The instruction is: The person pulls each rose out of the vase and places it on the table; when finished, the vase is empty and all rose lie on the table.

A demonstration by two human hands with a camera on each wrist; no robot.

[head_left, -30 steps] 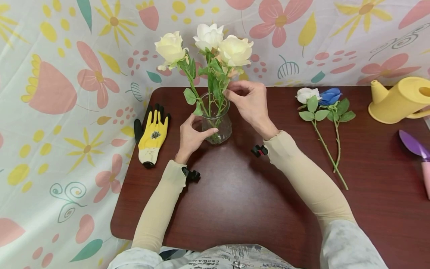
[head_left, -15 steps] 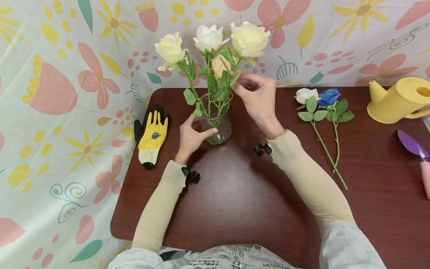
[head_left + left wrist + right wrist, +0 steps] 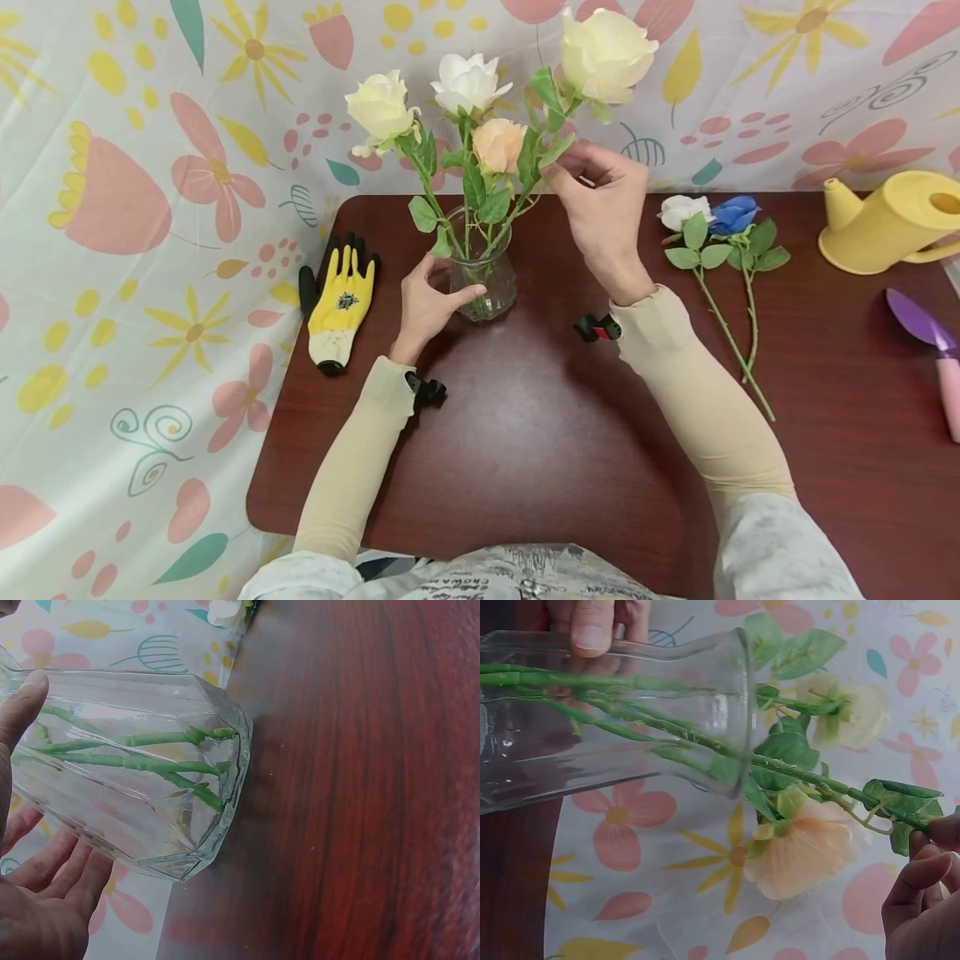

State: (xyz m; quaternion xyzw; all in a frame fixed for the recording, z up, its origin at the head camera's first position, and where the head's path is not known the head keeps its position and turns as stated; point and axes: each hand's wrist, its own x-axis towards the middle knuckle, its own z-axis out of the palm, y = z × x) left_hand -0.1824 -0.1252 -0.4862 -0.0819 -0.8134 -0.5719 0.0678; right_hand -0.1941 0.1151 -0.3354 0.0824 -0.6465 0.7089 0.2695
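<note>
A clear faceted glass vase stands on the table, and my left hand holds its left side, thumb in front. Inside it, green stems cross near the base in the left wrist view. My right hand pinches the stem of a cream rose above the rim. That stem slants out to the right, its lower end still inside the vase. A second cream rose, a white rose and a peach rose also rise from the vase.
On the right lie a white rose and a blue rose, beside a yellow watering can and a purple trowel. A yellow glove lies left of the vase. A floral cloth hangs behind and left.
My right hand has moved up and right, pulling the cream rose away from the others and uncovering the peach rose. The left hand and the vase have stayed in place.
</note>
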